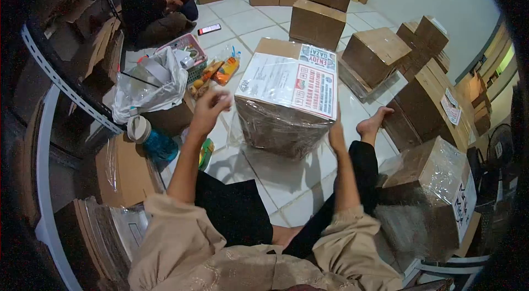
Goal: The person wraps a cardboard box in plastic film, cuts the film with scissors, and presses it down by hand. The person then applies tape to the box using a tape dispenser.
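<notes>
Two bare hands flank a wrapped box [284, 126] that stands upright on the tiled floor [297, 197], in front of the seated person and near the middle of the view. The left arm [189, 164] rises from a rolled sleeve, the forearm steep and leaning slightly inward. The left hand [208, 110] is raised just beside the upper left edge of the box, the wrist bent toward it. Its fingers are loosely curled, with thumb and forefinger a little apart and nothing visible between them.

The right arm [346, 181] stretches forward, nearly straight, along the other side. The right hand [336, 136] is upright at the box's right side, its fingers pointing up near the top corner. They are partly hidden and blurred, so how they are spread, and whether they press on the box, cannot be told.

Clear film covers the box, creased on the front. Its top carries a white sheet [264, 78], a red-printed label [316, 89] and a blue-printed label [318, 56].

Left of the box are snack packets [226, 71], a basket [196, 73], a white bag [151, 90] and a blue bottle [161, 147]. Two stacked cartons [318, 22] stand beyond it, and another wrapped carton [424, 181] sits to the right, near the person's knee. Farther back, a co-worker [149, 10] sits at the left, close to a phone [209, 29] on the floor.
</notes>
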Demonstrator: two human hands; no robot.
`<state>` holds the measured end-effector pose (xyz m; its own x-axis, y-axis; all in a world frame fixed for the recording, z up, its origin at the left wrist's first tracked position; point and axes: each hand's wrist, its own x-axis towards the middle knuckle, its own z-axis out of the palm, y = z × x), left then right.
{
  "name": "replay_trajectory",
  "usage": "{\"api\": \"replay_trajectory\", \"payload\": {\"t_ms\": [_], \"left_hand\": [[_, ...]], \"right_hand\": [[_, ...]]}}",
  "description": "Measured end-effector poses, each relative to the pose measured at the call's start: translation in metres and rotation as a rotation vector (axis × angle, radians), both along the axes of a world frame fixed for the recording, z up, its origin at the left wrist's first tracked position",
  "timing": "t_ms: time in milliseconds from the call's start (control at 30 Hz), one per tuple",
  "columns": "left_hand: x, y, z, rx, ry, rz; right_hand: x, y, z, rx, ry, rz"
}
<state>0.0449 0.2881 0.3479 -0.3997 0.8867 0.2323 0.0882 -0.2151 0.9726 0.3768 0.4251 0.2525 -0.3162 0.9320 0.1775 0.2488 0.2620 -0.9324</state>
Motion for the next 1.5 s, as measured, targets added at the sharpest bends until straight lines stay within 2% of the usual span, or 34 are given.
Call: {"api": "replay_trajectory", "payload": {"t_ms": [33, 67, 100, 133, 167, 200, 233, 267, 333, 400, 467, 533, 600, 733, 833, 967, 1000, 1033, 1100, 1133, 1167, 1233, 1267, 1333, 1367, 1400, 1467, 1500], "left_hand": [[-0.005, -0.023, -0.02, -0.028, 0.08, 0.126], [-0.005, -0.048, -0.045, -0.054, 0.163, 0.251], [0.003, -0.068, -0.085, -0.064, 0.039, 0.251], [0.012, -0.087, -0.113, -0.077, -0.081, 0.251], [0.033, -0.101, -0.11, -0.202, 0.174, 0.261], [0.055, -0.109, -0.101, -0.326, 0.431, 0.271], [0.059, -0.107, -0.098, -0.192, 0.663, 0.371], [0.06, -0.101, -0.087, -0.192, 0.663, 0.375], [0.059, -0.087, -0.059, -0.102, 1.04, 0.573], [0.063, -0.077, -0.053, -0.098, 1.034, 0.528], [0.062, -0.06, -0.063, -0.206, 1.147, 0.5], [0.053, -0.059, -0.076, -0.119, 1.11, 0.492], [0.049, -0.068, -0.081, -0.126, 0.831, 0.543], [0.046, -0.091, -0.079, -0.009, 0.727, 0.598], [0.051, -0.101, -0.072, -0.03, 0.75, 0.535], [0.058, -0.108, -0.068, 0.021, 0.751, 0.545], [0.061, -0.112, -0.059, 0.02, 0.741, 0.565], [0.067, -0.117, -0.049, -0.071, 0.668, 0.568], [0.068, -0.115, -0.071, -0.137, 0.011, 0.317], [0.072, -0.114, -0.074, -0.219, -0.296, 0.071], [0.088, -0.108, -0.058, -0.313, -0.509, -0.076], [0.111, -0.09, -0.022, -0.238, -1.123, -0.23], [0.105, -0.086, -0.024, -0.234, -1.121, -0.227], [0.093, -0.066, -0.047, -0.069, -1.31, -0.183], [0.082, -0.059, -0.078, -0.028, -1.265, -0.125], [0.083, -0.068, -0.063, -0.071, -1.217, -0.017], [0.081, -0.084, -0.049, -0.064, -1.248, -0.03], [0.076, -0.088, -0.045, -0.06, -1.251, -0.033]], "right_hand": [[0.016, -0.016, -0.04, -0.027, -0.065, -0.098], [0.011, -0.064, -0.035, 0.004, -0.127, -0.167], [0.019, -0.086, -0.089, -0.023, -0.235, -0.292], [0.02, -0.11, -0.102, -0.117, -0.188, -0.242], [0.02, -0.135, -0.113, -0.212, -0.145, -0.197], [0.014, -0.144, -0.115, -0.182, -0.154, -0.172], [0.008, -0.153, -0.116, -0.152, -0.162, -0.148], [-0.001, -0.15, -0.097, -0.122, -0.247, -0.075], [-0.019, -0.145, -0.069, -0.078, -0.335, 0.007], [-0.04, -0.137, -0.05, -0.443, 0.186, 0.108], [-0.055, -0.132, -0.034, -0.439, 0.278, 0.124], [-0.063, -0.123, -0.029, -0.44, 0.373, 0.125], [-0.065, -0.113, -0.038, -0.421, 0.448, 0.085], [-0.057, -0.114, -0.017, -0.552, 0.648, -0.097], [-0.041, -0.129, 0.02, -0.714, 1.374, 0.161], [-0.026, -0.134, 0.026, -0.81, 1.519, 0.136], [-0.025, -0.139, 0.031, -0.854, 1.625, 0.273], [-0.027, -0.143, 0.034, -0.877, 1.675, 0.347], [-0.033, -0.151, 0.036, -0.927, 1.759, 0.473], [-0.037, -0.155, 0.037, -0.956, 1.796, 0.525], [-0.04, -0.157, 0.04, -0.98, 1.811, 0.503], [-0.04, -0.156, 0.033, -0.979, 1.841, 0.567], [-0.04, -0.155, 0.032, -0.951, 1.872, 0.62], [-0.036, -0.158, 0.039, -0.947, 1.889, 0.577], [-0.031, -0.159, 0.036, -0.92, 1.85, 0.55], [-0.028, -0.161, 0.043, -0.938, 1.836, 0.507], [-0.025, -0.167, 0.057, -0.943, 1.814, 0.463], [-0.027, -0.171, 0.06, -0.908, 1.859, 0.587]]}}
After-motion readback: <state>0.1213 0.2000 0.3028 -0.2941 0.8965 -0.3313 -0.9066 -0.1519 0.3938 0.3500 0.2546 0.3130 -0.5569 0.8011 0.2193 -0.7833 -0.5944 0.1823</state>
